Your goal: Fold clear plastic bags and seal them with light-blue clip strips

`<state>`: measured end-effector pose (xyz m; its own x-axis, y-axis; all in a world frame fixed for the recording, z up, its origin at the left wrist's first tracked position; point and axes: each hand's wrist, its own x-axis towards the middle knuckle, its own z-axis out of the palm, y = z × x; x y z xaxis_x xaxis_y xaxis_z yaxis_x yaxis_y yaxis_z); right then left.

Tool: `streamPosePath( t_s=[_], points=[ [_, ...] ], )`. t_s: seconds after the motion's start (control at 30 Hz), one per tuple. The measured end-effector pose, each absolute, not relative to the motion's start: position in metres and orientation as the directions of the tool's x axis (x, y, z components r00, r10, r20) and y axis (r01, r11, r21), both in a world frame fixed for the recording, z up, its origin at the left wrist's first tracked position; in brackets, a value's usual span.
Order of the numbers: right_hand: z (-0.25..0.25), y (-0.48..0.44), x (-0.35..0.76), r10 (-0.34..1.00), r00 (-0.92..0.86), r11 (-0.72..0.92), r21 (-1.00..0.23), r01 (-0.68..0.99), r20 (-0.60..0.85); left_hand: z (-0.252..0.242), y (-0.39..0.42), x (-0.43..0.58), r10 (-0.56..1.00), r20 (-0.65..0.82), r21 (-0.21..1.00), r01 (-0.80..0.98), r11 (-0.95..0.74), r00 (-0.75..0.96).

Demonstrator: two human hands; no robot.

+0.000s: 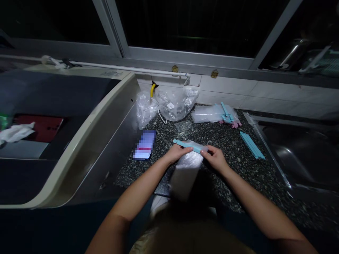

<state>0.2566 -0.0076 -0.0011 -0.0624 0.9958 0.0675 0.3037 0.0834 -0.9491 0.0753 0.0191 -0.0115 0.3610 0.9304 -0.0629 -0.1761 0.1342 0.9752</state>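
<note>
A light-blue bag clip lies across the top of a clear plastic bag, which hangs down toward my body over the counter. My left hand pinches the clip near its middle, thumb on top. At the clip's right end, my right hand is closed on the clip and the bag's edge. Shadow hides the lower part of the bag. To the right, several loose blue bag clips lie side by side. Farther back rests a stack of clear bags with blue clips and pink clips on it.
A phone with a blurred screen lies on the speckled counter. Crumpled clear bags sit against the tiled wall. A metal sink bounds the right, a raised stove-like unit the left.
</note>
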Motion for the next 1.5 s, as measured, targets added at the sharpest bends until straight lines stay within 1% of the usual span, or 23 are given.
streamPosePath(
  t_s=[0.07, 0.13, 0.27, 0.33, 0.57, 0.63, 0.73, 0.8, 0.83, 0.87, 0.93, 1.0, 1.03, 1.07, 1.1, 1.17, 1.23, 1.33, 1.4, 1.43, 1.5],
  points=[
    [-0.003, -0.008, 0.251, 0.998, -0.048, 0.041, -0.963, 0.268, 0.029, -0.011, 0.020, 0.076, 0.967, -0.054, 0.957, -0.264, 0.121, 0.249],
    [-0.005, -0.009, 0.246, 0.998, -0.059, -0.008, -0.974, 0.225, -0.022, -0.010, 0.021, 0.075, 0.981, -0.079, 0.930, -0.342, 0.136, 0.175],
    [-0.008, -0.013, 0.240, 0.971, -0.186, -0.108, -0.970, 0.220, -0.151, -0.008, 0.023, 0.072, 0.987, -0.106, 0.887, -0.438, 0.148, 0.120],
    [-0.009, -0.016, 0.237, 0.963, -0.205, -0.125, -0.964, 0.237, -0.175, -0.008, 0.023, 0.072, 0.990, -0.099, 0.883, -0.450, 0.133, 0.098],
    [-0.010, -0.015, 0.238, 0.966, -0.213, -0.085, -0.956, 0.282, -0.149, -0.010, 0.022, 0.074, 0.991, -0.092, 0.885, -0.448, 0.126, 0.098],
    [-0.010, -0.011, 0.244, 0.980, -0.179, -0.028, -0.958, 0.284, -0.082, -0.011, 0.023, 0.073, 0.990, -0.091, 0.892, -0.432, 0.130, 0.110],
    [-0.010, -0.005, 0.255, 0.994, -0.078, 0.103, -0.937, 0.334, 0.081, -0.014, 0.022, 0.074, 0.986, -0.079, 0.919, -0.373, 0.129, 0.146],
    [-0.011, -0.003, 0.262, 0.973, -0.079, 0.229, -0.861, 0.455, 0.218, -0.015, 0.021, 0.077, 0.983, -0.064, 0.941, -0.316, 0.117, 0.173],
    [-0.012, -0.003, 0.264, 0.948, -0.115, 0.311, -0.787, 0.532, 0.296, -0.016, 0.021, 0.078, 0.981, -0.057, 0.951, -0.290, 0.111, 0.187],
    [-0.013, -0.003, 0.266, 0.912, -0.173, 0.397, -0.687, 0.609, 0.373, -0.017, 0.020, 0.079, 0.978, -0.054, 0.958, -0.267, 0.108, 0.201],
    [-0.013, -0.006, 0.268, 0.818, -0.312, 0.532, -0.429, 0.730, 0.484, -0.019, 0.020, 0.081, 0.974, -0.058, 0.967, -0.232, 0.110, 0.220],
    [-0.012, -0.008, 0.268, 0.736, -0.425, 0.587, -0.183, 0.789, 0.528, -0.021, 0.021, 0.083, 0.973, -0.065, 0.969, -0.220, 0.114, 0.220],
    [-0.011, -0.009, 0.269, 0.705, -0.462, 0.592, -0.088, 0.801, 0.537, -0.022, 0.021, 0.084, 0.971, -0.069, 0.968, -0.221, 0.121, 0.228],
    [-0.009, -0.009, 0.271, 0.683, -0.486, 0.590, -0.019, 0.807, 0.545, -0.023, 0.021, 0.084, 0.965, -0.078, 0.965, -0.223, 0.136, 0.250],
    [-0.006, -0.007, 0.274, 0.669, -0.497, 0.583, 0.025, 0.812, 0.552, -0.023, 0.022, 0.085, 0.954, -0.096, 0.963, -0.216, 0.161, 0.284],
    [0.000, -0.001, 0.283, 0.672, -0.484, 0.550, 0.060, 0.833, 0.560, -0.023, 0.023, 0.085, 0.914, -0.162, 0.959, -0.161, 0.235, 0.372],
    [0.007, 0.010, 0.295, 0.719, -0.430, 0.479, 0.059, 0.876, 0.546, -0.021, 0.027, 0.085, 0.859, -0.245, 0.950, -0.065, 0.306, 0.449],
    [0.016, 0.030, 0.315, 0.810, -0.316, 0.339, 0.046, 0.940, 0.493, -0.015, 0.041, 0.087, 0.812, -0.297, 0.944, 0.028, 0.328, 0.502],
    [0.019, 0.046, 0.327, 0.851, -0.245, 0.253, 0.046, 0.966, 0.464, -0.010, 0.056, 0.094, 0.831, -0.295, 0.949, 0.041, 0.314, 0.472],
    [0.020, 0.054, 0.332, 0.865, -0.206, 0.207, 0.048, 0.977, 0.457, -0.008, 0.066, 0.100, 0.855, -0.290, 0.953, 0.043, 0.301, 0.429],
    [0.023, 0.071, 0.341, 0.890, -0.113, 0.100, 0.052, 0.994, 0.441, -0.003, 0.089, 0.113, 0.919, -0.265, 0.964, 0.066, 0.257, 0.292]
  ],
)
